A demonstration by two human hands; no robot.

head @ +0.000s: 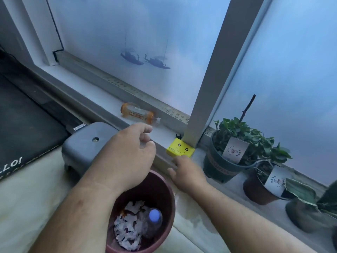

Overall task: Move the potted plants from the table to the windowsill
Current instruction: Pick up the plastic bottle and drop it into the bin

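Three potted plants stand in a row on the windowsill [160,136]: a black pot [221,166], a brown pot [259,190] beside it, and a grey pot [304,218] at the right edge. The right hand [187,173] hangs just left of the black pot, fingers extended, holding nothing. The left hand [131,152] hovers above a maroon bin [164,181], fingers loosely curled, empty.

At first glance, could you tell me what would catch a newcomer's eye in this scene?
The two bare hands reaching toward the windowsill stand out first: the left hand with loosely curled fingers, the right hand just below a bright yellow smiley-face box at the foot of the window post. Potted plants line the sill to the right, and a maroon bin holding torn paper and a bottle sits beneath the arms.
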